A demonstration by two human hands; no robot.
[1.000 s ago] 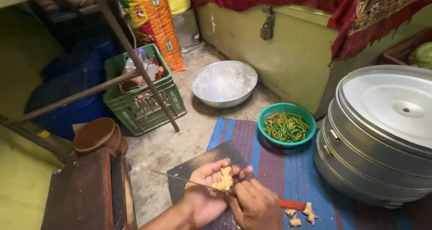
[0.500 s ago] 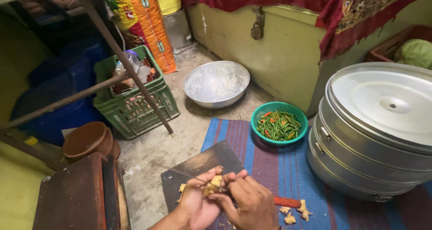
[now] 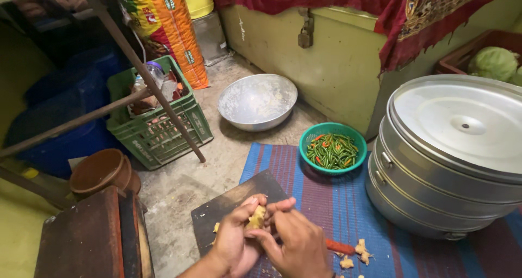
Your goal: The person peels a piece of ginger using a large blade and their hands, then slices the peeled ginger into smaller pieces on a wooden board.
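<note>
Yellow ginger piece (image 3: 256, 217), two hands (image 3: 266, 242)

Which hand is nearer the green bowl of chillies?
Right. The right hand is below the green bowl of chillies, slightly left of it in view; the left hand lies farther left, over the dark cutting board.
</note>
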